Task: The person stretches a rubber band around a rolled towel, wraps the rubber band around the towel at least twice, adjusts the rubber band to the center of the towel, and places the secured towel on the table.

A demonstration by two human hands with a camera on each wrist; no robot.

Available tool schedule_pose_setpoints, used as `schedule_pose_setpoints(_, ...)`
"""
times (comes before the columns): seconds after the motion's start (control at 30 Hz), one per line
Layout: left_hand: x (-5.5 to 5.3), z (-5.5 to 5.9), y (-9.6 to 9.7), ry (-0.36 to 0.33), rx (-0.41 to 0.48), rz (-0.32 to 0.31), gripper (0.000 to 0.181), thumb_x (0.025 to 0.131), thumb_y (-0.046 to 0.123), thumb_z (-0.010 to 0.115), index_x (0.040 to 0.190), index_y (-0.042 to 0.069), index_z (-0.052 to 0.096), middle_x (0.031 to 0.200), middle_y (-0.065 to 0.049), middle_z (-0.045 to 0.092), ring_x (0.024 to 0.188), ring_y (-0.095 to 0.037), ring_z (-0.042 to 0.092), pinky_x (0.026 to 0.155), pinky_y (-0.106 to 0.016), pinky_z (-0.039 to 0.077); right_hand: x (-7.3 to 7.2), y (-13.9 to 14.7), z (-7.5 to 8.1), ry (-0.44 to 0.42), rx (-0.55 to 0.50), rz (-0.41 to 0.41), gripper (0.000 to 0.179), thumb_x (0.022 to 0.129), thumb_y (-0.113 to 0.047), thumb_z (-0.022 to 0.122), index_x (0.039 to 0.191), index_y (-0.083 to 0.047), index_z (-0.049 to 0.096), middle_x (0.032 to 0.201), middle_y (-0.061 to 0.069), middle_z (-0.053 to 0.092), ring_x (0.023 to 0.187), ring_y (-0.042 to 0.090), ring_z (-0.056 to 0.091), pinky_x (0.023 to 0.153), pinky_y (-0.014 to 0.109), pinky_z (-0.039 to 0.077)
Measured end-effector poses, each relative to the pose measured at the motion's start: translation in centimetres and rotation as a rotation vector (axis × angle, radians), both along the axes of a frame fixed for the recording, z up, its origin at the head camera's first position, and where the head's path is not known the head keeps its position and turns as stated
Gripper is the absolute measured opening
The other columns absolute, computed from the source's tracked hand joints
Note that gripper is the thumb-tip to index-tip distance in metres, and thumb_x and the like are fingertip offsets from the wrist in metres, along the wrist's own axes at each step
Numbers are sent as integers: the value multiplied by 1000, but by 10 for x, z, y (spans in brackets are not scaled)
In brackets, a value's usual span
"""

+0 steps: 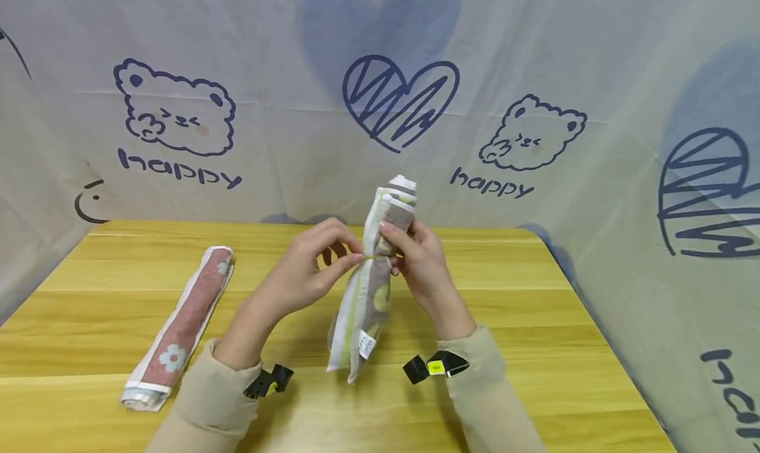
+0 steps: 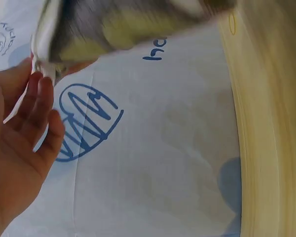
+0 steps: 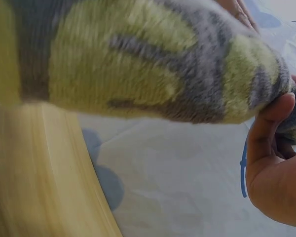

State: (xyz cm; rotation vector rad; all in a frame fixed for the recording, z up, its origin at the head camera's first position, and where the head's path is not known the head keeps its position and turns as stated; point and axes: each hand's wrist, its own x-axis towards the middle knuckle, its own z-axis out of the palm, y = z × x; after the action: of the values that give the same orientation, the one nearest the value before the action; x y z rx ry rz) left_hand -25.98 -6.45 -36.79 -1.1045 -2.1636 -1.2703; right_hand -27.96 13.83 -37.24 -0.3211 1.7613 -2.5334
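A rolled grey, white and yellow towel is held up over the table, tilted, its lower end hanging toward me with a small white label. At its narrowed waist runs a thin yellow rubber band. My left hand pinches the band there between thumb and index finger. From the right, my right hand grips the towel's upper part, thumb on the front and fingers behind. The left wrist view shows the left hand at the pinched-in waist; the towel fills the top of the right wrist view.
A second rolled towel, pink with pale flowers and white edges, lies on the left of the wooden table. A pale curtain with bear and heart drawings hangs behind the table and along its sides.
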Motion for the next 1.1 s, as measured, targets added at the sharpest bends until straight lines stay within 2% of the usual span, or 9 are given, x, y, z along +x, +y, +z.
schedule_pose_setpoints(0.13, -1, -2, 6, 157, 18, 62, 14, 89, -1, 80, 99, 8, 75, 97, -1, 67, 81, -12, 62, 63, -29, 53, 0, -2, -1, -2, -14, -30, 25, 95, -9, 67, 117, -5, 57, 85, 1, 60, 55, 6, 46, 44, 17, 37)
schedule_pose_setpoints(0.23, -1, -5, 9, 206, 38, 84, 15, 85, -4, 83, 96, 6, 78, 95, -2, 70, 80, -13, 65, 64, -28, 55, 1, -4, 0, -3, -1, -62, 23, 94, -9, 69, 114, -5, 58, 82, 0, 60, 51, 5, 45, 43, 16, 37)
schedule_pose_setpoints(0.43, -3, -10, 11, 200, 63, 101, 17, 80, -8, 84, 92, 4, 80, 92, -4, 74, 79, -16, 69, 65, -25, 56, 3, -6, -1, -14, 35, -131, 19, 94, -9, 73, 108, -5, 61, 74, -2, 60, 47, 2, 43, 40, 15, 37)
schedule_pose_setpoints(0.57, -2, -11, 13, 215, 49, 114, 16, 81, -6, 85, 92, 4, 80, 92, -4, 74, 77, -15, 69, 64, -27, 57, 7, -9, 0, -24, 9, -144, 17, 93, -9, 74, 104, -6, 61, 69, -4, 58, 44, 1, 42, 37, 15, 35)
schedule_pose_setpoints(0.73, 1, -13, 17, 267, -29, 148, 11, 87, 1, 82, 93, 5, 74, 93, -3, 70, 73, -12, 62, 61, -27, 54, 11, -13, 3, -36, -31, -165, 14, 94, -7, 73, 101, -8, 61, 65, -6, 55, 41, -1, 40, 36, 13, 32)
schedule_pose_setpoints(0.87, 1, -16, 20, 264, -107, 161, 9, 94, 4, 75, 95, 6, 66, 93, -2, 64, 75, -13, 60, 65, -26, 55, 10, -15, 3, -38, -36, -191, 16, 93, -8, 75, 101, -8, 62, 67, -5, 55, 43, 0, 40, 37, 14, 32)
schedule_pose_setpoints(0.97, 4, -16, 24, 250, -150, 149, 10, 95, 5, 73, 95, 7, 63, 94, -2, 62, 77, -13, 60, 66, -27, 55, 7, -12, 2, -43, -13, -226, 19, 91, -10, 78, 102, -8, 62, 68, -6, 56, 44, 0, 41, 37, 14, 33)
schedule_pose_setpoints(1.1, 6, -17, 33, 234, -190, 94, 10, 97, 6, 71, 97, 7, 62, 96, -1, 61, 78, -13, 59, 68, -25, 55, -1, -4, -1, -51, -12, -286, 19, 90, -9, 79, 100, -8, 63, 66, -6, 56, 43, 0, 41, 37, 14, 32)
